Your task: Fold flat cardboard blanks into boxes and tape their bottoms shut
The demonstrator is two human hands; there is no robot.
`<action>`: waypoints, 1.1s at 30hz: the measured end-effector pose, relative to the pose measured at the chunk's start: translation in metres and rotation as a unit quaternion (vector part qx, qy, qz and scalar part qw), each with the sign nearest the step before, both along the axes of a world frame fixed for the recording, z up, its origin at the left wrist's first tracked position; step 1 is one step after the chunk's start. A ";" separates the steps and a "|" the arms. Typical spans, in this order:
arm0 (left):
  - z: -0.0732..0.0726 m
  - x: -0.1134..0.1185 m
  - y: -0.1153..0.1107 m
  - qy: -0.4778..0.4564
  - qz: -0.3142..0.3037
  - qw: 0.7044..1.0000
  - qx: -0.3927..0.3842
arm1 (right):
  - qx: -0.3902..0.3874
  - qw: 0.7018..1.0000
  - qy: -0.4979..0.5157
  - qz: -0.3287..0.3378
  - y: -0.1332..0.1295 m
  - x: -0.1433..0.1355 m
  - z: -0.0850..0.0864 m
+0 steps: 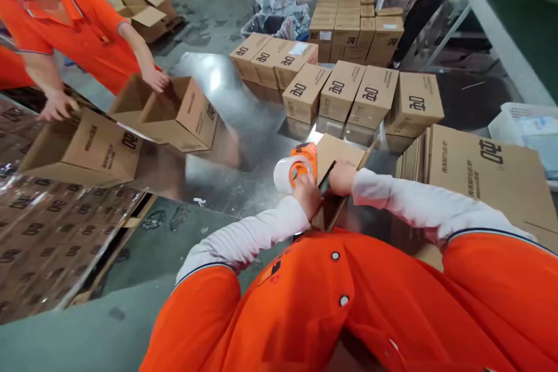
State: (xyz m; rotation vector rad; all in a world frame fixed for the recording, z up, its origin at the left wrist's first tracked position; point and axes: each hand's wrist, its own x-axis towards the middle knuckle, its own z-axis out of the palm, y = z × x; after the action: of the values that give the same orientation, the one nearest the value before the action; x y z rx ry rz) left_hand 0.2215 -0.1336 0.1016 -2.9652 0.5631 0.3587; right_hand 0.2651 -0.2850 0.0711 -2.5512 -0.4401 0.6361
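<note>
The left hand (306,193) is closed around an orange tape dispenser (299,167) set against a cardboard box (337,154) at the desk (244,128) edge. The right hand (342,177) presses on the box's flap, its fingers hidden; the orange shirt covers the box's lower part

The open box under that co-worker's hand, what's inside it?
The open box shows only bare cardboard walls; a co-worker's hand rests on its rim. Its bottom is hidden, so contents cannot be ruled out.
</note>
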 end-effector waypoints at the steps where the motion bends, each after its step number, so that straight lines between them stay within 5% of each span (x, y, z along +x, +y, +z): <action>1: -0.002 -0.002 0.000 0.007 0.005 1.000 -0.006 | -0.014 1.000 -0.002 0.020 -0.012 -0.008 0.006; 4: -0.003 0.009 0.017 0.020 0.044 0.999 -0.025 | 0.026 0.982 -0.130 0.136 -0.041 -0.029 0.018; 7: -0.001 0.028 0.041 0.019 0.054 0.998 -0.033 | 0.075 0.935 -0.280 0.206 -0.031 -0.027 0.003; 11: -0.002 0.041 0.065 0.003 0.066 0.993 -0.100 | 0.089 0.937 -0.275 0.197 0.006 0.005 -0.046; 15: -0.005 0.029 0.086 -0.087 0.073 0.948 -0.297 | 0.193 0.954 -0.185 0.139 0.012 0.027 -0.070; 18: -0.017 0.007 0.081 -0.163 0.065 0.875 -0.451 | 0.326 0.943 -0.070 0.006 0.003 0.034 -0.064; 20: -0.032 -0.010 0.067 -0.178 0.072 0.849 -0.493 | 0.429 0.895 0.046 -0.114 -0.003 0.038 -0.054; 23: -0.055 -0.027 0.044 -0.160 0.090 0.853 -0.488 | 0.512 0.804 0.207 -0.221 -0.014 0.040 -0.035; 28: -0.066 -0.026 0.046 -0.095 0.099 0.885 -0.444 | 0.492 0.736 0.388 -0.258 -0.031 0.035 -0.010; 31: -0.059 -0.020 0.055 -0.072 0.073 0.889 -0.446 | 0.485 0.747 0.367 -0.270 -0.030 0.033 -0.005; 33: -0.053 -0.018 0.055 -0.076 0.070 0.890 -0.445 | 0.419 0.825 0.295 -0.238 -0.028 0.034 -0.003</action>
State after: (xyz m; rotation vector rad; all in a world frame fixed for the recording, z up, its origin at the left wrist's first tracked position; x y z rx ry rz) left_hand 0.2032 -0.0783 0.0484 -3.8722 0.6163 -0.2032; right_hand 0.2991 -0.3129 0.0682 -1.4298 0.1384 0.7668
